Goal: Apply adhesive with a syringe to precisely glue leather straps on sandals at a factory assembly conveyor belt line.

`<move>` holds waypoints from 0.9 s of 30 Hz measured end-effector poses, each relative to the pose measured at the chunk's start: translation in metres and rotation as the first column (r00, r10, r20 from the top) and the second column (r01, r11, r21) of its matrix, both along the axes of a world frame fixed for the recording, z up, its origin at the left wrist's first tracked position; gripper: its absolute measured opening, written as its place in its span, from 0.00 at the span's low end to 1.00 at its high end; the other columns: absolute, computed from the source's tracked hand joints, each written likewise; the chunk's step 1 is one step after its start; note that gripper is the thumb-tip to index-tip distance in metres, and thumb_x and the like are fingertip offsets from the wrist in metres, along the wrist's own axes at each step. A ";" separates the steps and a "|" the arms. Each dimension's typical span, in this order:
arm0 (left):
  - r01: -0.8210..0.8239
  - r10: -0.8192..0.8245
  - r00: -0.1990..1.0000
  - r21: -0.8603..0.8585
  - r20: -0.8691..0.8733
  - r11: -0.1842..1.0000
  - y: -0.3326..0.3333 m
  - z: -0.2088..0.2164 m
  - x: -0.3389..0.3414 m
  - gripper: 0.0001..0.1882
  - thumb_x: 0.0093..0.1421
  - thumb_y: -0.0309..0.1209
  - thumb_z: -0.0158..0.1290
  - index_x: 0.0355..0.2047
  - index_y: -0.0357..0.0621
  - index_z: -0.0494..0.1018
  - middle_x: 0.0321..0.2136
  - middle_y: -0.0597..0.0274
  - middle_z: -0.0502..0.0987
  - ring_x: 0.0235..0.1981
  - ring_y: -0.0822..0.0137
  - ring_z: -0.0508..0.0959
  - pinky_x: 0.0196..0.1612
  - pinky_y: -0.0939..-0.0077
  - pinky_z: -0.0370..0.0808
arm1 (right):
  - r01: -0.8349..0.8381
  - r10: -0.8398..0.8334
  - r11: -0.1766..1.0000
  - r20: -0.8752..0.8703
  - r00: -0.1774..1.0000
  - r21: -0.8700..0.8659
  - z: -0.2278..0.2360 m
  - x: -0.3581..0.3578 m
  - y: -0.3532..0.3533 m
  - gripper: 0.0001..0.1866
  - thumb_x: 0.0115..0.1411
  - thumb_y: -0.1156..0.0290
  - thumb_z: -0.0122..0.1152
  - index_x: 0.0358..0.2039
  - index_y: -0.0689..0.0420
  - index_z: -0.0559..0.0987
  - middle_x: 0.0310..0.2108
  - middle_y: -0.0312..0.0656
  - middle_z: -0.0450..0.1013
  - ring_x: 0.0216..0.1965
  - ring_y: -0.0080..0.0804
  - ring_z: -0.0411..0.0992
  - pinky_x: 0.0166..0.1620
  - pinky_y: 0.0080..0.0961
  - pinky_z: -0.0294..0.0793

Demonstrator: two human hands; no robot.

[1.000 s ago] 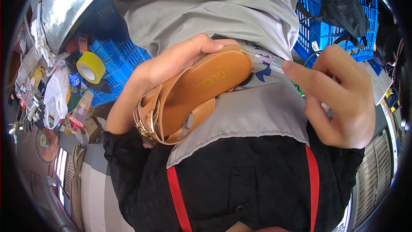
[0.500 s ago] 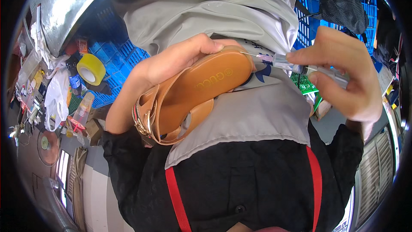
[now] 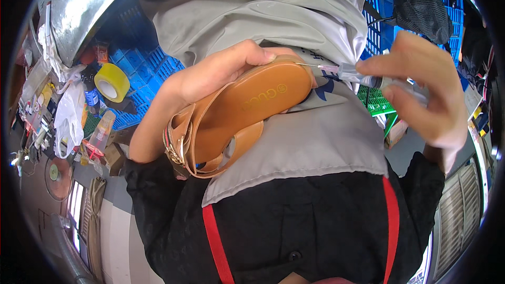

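A tan sandal with straps and a gold-coloured ornament lies tilted over my lap, its insole facing up. My left hand grips it along the far edge near the toe, thumb on top; the other fingers are hidden beneath the sole. Between the thumb and fingers of my right hand is a clear syringe with a thin needle. The needle's tip meets the rim of the sandal's toe, close to my left thumb. Under the sandal spreads a grey apron with red straps.
Blue plastic crates stand to the left, with a roll of yellow tape and a white plastic bag nearby. A black mesh bag rests on another blue crate at far right. A green basket sits beyond my right hand.
Both hands, the sandal and the syringe keep nearly the same places. The syringe has shifted very slightly to the right, its needle still at the toe rim.
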State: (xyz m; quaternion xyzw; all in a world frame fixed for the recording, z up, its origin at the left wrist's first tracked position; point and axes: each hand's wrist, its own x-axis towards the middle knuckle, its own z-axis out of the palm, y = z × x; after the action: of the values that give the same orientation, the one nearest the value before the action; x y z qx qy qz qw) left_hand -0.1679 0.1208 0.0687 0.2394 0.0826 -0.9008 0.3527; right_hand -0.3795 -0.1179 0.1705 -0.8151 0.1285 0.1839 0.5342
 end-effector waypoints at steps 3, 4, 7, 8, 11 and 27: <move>-0.010 0.010 1.000 0.012 -0.016 1.000 0.000 -0.002 0.001 0.31 0.75 0.42 0.36 0.68 0.34 0.67 0.62 0.52 0.76 0.57 0.62 0.77 0.62 0.67 0.72 | -0.027 0.048 0.973 0.090 0.995 -0.227 0.017 -0.002 0.023 0.28 0.40 0.83 0.60 0.46 0.63 0.87 0.25 0.41 0.66 0.25 0.34 0.66 0.28 0.31 0.61; -0.012 0.012 1.000 0.006 -0.022 1.000 -0.001 -0.003 0.001 0.30 0.75 0.42 0.36 0.68 0.34 0.67 0.61 0.52 0.76 0.56 0.62 0.77 0.61 0.67 0.73 | -0.025 0.061 0.957 0.118 0.991 -0.290 0.020 -0.004 0.031 0.29 0.39 0.83 0.60 0.46 0.62 0.87 0.25 0.41 0.66 0.25 0.35 0.66 0.28 0.31 0.61; 0.016 -0.015 0.999 -0.007 0.040 1.000 -0.002 -0.002 -0.001 0.30 0.75 0.42 0.36 0.68 0.34 0.68 0.61 0.52 0.77 0.56 0.62 0.77 0.61 0.66 0.73 | -0.064 0.128 0.915 0.136 0.982 -0.398 0.028 -0.008 0.039 0.33 0.34 0.82 0.61 0.47 0.62 0.87 0.25 0.42 0.66 0.25 0.36 0.65 0.27 0.31 0.61; 0.015 -0.014 1.000 -0.003 0.028 1.000 -0.002 -0.002 0.000 0.30 0.75 0.42 0.36 0.68 0.34 0.68 0.60 0.52 0.77 0.56 0.62 0.77 0.61 0.66 0.73 | -0.064 0.125 0.914 0.129 0.984 -0.401 0.029 -0.008 0.039 0.33 0.34 0.82 0.61 0.47 0.62 0.87 0.25 0.42 0.66 0.25 0.36 0.65 0.27 0.31 0.61; -0.004 0.004 1.000 0.005 0.007 1.000 -0.003 0.002 0.000 0.30 0.75 0.42 0.36 0.68 0.34 0.68 0.60 0.53 0.77 0.56 0.63 0.77 0.61 0.66 0.73 | -0.070 0.129 0.912 0.121 0.984 -0.404 0.031 -0.008 0.040 0.33 0.33 0.81 0.61 0.47 0.62 0.87 0.25 0.42 0.66 0.24 0.36 0.65 0.27 0.31 0.61; 0.003 -0.004 0.999 0.005 0.053 1.000 -0.001 0.005 -0.003 0.30 0.74 0.43 0.37 0.67 0.34 0.69 0.60 0.52 0.77 0.56 0.61 0.78 0.62 0.66 0.72 | -0.031 0.093 0.909 0.130 0.987 -0.416 0.033 -0.012 0.048 0.33 0.33 0.81 0.62 0.47 0.61 0.87 0.25 0.41 0.65 0.24 0.37 0.63 0.27 0.33 0.59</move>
State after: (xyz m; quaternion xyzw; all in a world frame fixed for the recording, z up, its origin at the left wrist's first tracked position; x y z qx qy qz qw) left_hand -0.1714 0.1198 0.0738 0.2642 0.0753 -0.8945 0.3526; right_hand -0.3911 -0.0695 0.2031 -0.9244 0.0990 0.1090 0.3518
